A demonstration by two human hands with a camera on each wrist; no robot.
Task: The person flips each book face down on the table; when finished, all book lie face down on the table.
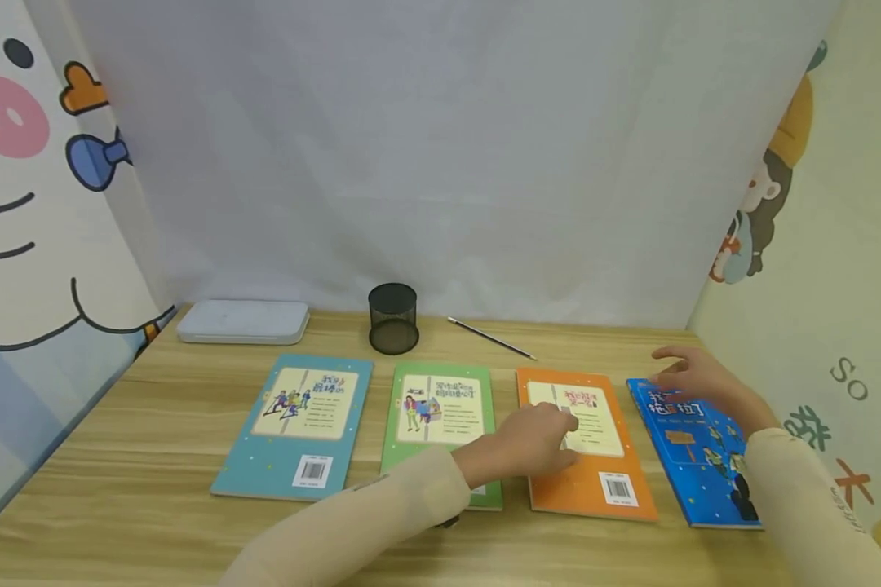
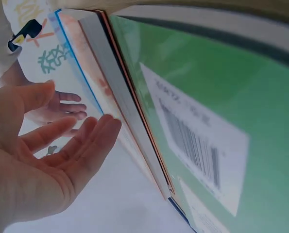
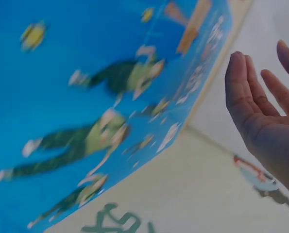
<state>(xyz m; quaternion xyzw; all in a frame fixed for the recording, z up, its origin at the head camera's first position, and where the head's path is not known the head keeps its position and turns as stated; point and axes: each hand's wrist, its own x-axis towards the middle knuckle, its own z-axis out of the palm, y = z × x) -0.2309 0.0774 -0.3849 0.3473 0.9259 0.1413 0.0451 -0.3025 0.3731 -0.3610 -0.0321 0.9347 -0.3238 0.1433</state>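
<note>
Four books would be one row here: several books lie flat on the wooden table. My left hand [image 1: 526,441] hovers over the orange book [image 1: 576,494], its fingers loosely bent and holding nothing in the left wrist view. My right hand [image 1: 710,385] hangs over the upper end of the blue book [image 1: 693,481], and in the right wrist view its fingers are relaxed around nothing. Left of the orange book is a green book [image 1: 440,447], partly covered by my left sleeve. A teal book [image 1: 253,469] lies farthest left. The orange, green and teal books show barcodes.
Along the back of the table [image 1: 154,489] stand a whitish flat case [image 1: 244,321] and a black mesh pen holder [image 1: 393,318]. A dark pencil [image 1: 490,337] lies to their right. A white cloth [image 1: 440,163] hangs behind, with decorated walls on both sides.
</note>
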